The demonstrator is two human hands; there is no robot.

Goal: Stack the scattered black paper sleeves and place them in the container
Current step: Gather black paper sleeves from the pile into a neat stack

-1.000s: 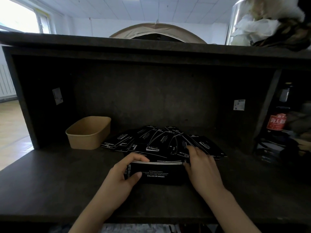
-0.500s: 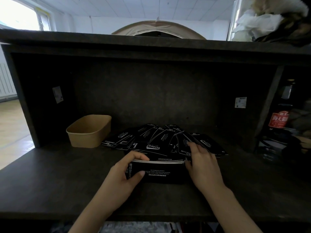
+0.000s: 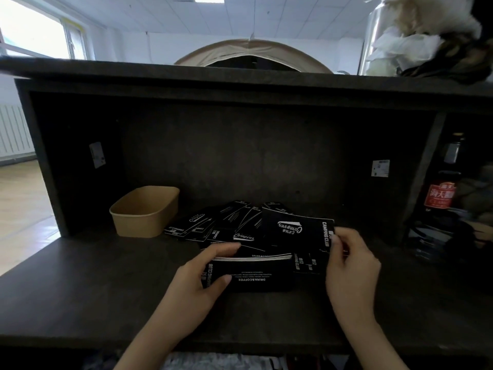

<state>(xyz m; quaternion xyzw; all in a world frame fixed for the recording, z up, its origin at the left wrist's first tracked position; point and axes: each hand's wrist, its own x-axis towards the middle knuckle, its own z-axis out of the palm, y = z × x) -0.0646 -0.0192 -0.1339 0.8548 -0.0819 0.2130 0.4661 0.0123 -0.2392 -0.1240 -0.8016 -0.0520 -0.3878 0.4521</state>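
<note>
The right hand (image 3: 349, 263) pinches a lifted sleeve (image 3: 296, 233) just right of the stack (image 3: 250, 271) (long axes parallel), which the left hand (image 3: 197, 281) clasps.

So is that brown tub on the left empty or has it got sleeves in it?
Empty as far as visible: the brown tub shows only bare inner walls.

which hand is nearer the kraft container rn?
Left. The left hand grips the sleeve stack, right of and in front of the kraft container. The right hand pinches a lifted sleeve farther right.
</note>
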